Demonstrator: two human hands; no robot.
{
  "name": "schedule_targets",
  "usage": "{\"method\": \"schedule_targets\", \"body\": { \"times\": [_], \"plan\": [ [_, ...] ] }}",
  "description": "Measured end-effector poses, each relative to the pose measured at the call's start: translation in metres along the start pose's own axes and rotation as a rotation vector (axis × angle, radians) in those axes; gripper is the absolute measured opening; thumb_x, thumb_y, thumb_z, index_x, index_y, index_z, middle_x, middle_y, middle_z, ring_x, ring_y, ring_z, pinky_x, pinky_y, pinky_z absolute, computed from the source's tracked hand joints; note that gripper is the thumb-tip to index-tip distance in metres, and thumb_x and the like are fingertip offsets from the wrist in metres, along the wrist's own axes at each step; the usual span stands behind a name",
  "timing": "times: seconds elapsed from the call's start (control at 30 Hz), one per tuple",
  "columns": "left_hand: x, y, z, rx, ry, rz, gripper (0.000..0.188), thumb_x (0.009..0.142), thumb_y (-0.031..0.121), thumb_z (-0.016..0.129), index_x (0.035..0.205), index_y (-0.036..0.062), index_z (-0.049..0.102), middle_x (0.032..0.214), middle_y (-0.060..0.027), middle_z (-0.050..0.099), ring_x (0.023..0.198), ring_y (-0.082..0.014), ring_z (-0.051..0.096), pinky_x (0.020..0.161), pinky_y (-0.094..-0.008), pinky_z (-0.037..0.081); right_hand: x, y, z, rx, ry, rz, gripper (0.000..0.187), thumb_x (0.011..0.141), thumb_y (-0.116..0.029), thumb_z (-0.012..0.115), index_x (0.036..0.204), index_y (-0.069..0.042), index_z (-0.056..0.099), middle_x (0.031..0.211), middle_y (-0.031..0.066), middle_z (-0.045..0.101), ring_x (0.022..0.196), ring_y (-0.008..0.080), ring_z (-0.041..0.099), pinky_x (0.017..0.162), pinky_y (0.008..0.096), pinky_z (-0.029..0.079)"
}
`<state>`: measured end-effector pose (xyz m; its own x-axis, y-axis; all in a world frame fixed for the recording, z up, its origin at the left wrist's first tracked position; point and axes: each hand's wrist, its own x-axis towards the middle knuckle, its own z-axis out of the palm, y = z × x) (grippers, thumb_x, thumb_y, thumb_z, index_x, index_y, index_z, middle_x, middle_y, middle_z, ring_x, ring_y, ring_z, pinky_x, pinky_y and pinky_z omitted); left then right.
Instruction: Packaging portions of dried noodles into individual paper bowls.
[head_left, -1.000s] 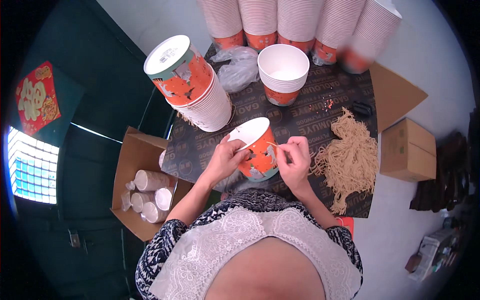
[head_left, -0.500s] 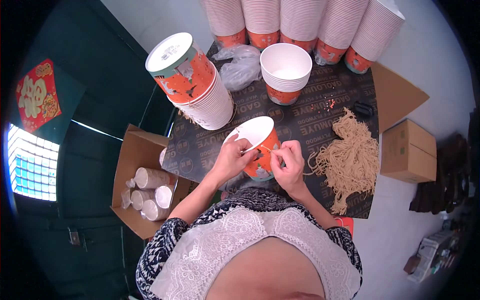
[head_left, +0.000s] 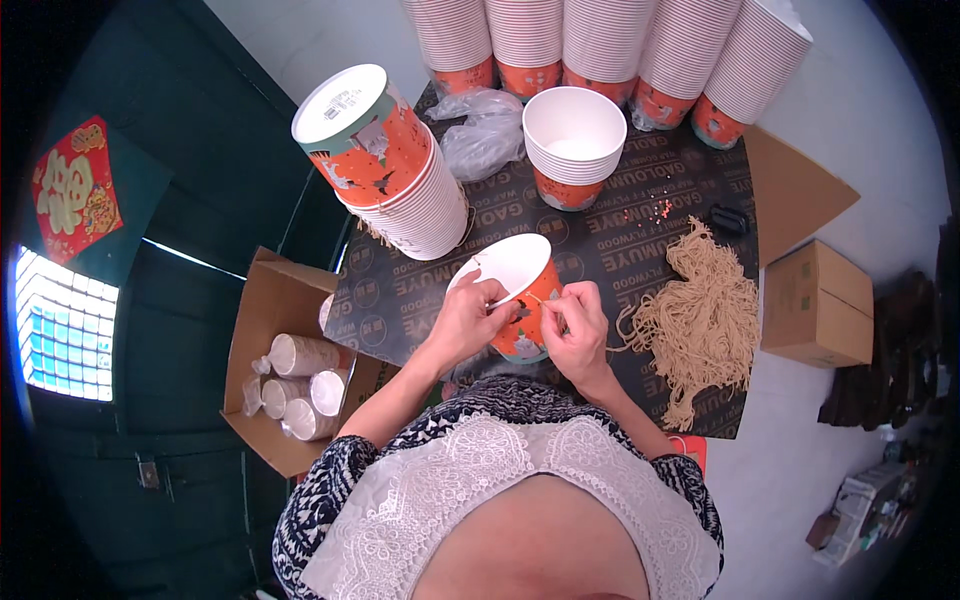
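An orange paper bucket with a white inside and grey and black pictures is tilted near the table's front edge. My left hand is closed on its rim, fingers inside and thumb on the outer wall. At the bucket's right side, the fingertips of my right hand pinch a short tan cord that shows against the orange wall. The cord's other end is hidden by the hands. To the right of my right hand lies a heap of loose tan cords, with strands trailing toward it.
An upside-down bucket stack stands at the left, upright nested buckets in the middle. Tall stacks line the back beside a crumpled plastic bag. Small red bits and a black object lie right. An open carton holds wrapped rolls.
Both hands keep their hold on the bucket and the cord with hardly any movement. The whole view has shifted very slightly.
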<state>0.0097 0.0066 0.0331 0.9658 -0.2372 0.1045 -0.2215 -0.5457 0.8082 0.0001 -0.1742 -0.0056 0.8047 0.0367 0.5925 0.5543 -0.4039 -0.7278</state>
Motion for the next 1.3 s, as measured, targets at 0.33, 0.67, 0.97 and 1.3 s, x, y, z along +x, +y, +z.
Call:
{"method": "schedule_targets", "body": {
  "times": [0.33, 0.67, 0.97, 1.3],
  "plan": [
    [-0.010, -0.008, 0.029, 0.439, 0.100, 0.288, 0.012, 0.075, 0.008, 0.070, 0.080, 0.0033, 0.060, 0.070, -0.0116, 0.061, 0.070, -0.0296, 0.061, 0.099, -0.0489, 0.039, -0.008, 0.020, 0.015, -0.007, -0.022, 0.069, 0.011, 0.074, 0.000, 0.068, 0.082, -0.002, 0.061, 0.087, 0.0105, 0.052, 0.069, 0.0262, 0.059, 0.058, 0.0355, 0.048],
    [-0.008, -0.025, 0.038, -0.133, -0.025, -0.199, 0.026, 0.087, 0.006, 0.052, 0.112, -0.0027, 0.053, 0.078, -0.0107, 0.066, 0.073, -0.0184, 0.065, 0.067, -0.0309, 0.049, -0.027, 0.037, 0.023, 0.068, -0.039, 0.246, 0.009, 0.076, 0.000, 0.066, 0.085, -0.001, 0.064, 0.089, 0.0119, 0.054, 0.068, 0.0259, 0.059, 0.057, 0.0337, 0.047],
    [0.011, -0.044, 0.042, -0.057, -0.216, -0.213, 0.025, 0.082, 0.006, 0.060, 0.105, -0.0048, 0.060, 0.078, -0.0067, 0.064, 0.072, -0.0131, 0.058, 0.067, -0.0281, 0.047, -0.023, 0.040, 0.025, 0.073, -0.046, 0.223, 0.009, 0.076, -0.001, 0.065, 0.085, -0.001, 0.064, 0.088, 0.0119, 0.054, 0.072, 0.0268, 0.059, 0.060, 0.0344, 0.048],
    [0.011, -0.055, 0.049, -0.091, -0.159, -0.199, 0.012, 0.081, 0.012, 0.060, 0.083, 0.0003, 0.063, 0.069, -0.0119, 0.062, 0.065, -0.0171, 0.058, 0.062, -0.0325, 0.048, -0.028, 0.042, 0.023, 0.083, -0.057, 0.231, 0.008, 0.078, -0.003, 0.065, 0.086, -0.002, 0.063, 0.089, 0.0128, 0.056, 0.074, 0.0291, 0.061, 0.062, 0.0358, 0.049]
  ]
}}
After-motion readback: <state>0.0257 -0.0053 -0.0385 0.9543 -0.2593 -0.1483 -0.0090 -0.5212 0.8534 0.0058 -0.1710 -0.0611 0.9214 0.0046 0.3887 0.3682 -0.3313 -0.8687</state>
